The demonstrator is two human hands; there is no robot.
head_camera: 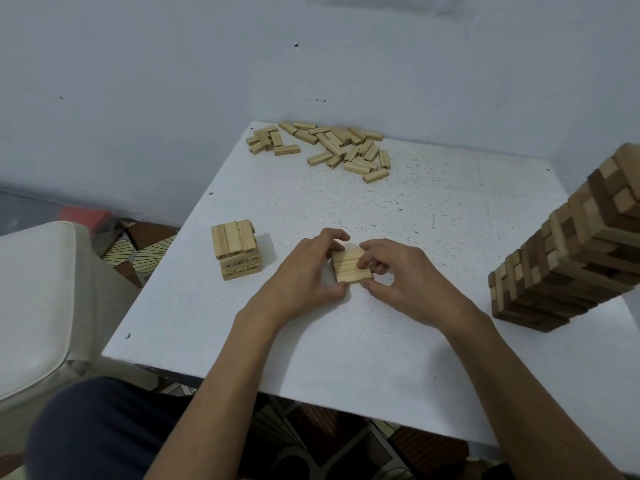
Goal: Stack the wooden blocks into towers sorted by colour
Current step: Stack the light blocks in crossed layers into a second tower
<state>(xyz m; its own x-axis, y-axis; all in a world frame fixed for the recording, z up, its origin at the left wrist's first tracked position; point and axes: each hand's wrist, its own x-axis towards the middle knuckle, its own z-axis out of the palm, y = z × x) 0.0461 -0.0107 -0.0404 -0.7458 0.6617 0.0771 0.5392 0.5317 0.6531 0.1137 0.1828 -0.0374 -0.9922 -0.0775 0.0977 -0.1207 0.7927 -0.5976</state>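
Three pale wooden blocks lie side by side as a flat layer [351,268] at the middle of the white table [346,358]. My left hand [306,275] grips the layer's left side with curled fingers and thumb. My right hand [405,275] pinches its right side. A short tower of pale blocks [237,251], a few layers high, stands to the left of my hands. Several loose pale blocks [329,147] lie scattered at the table's far edge. A tall tower of mixed brown and tan blocks [575,244] stands at the right.
A grey wall runs behind the table. A white cushioned seat [34,306] sits to the left, below table height. Patterned floor tiles [138,251] show between seat and table. My knee in dark cloth [104,431] is at the bottom left.
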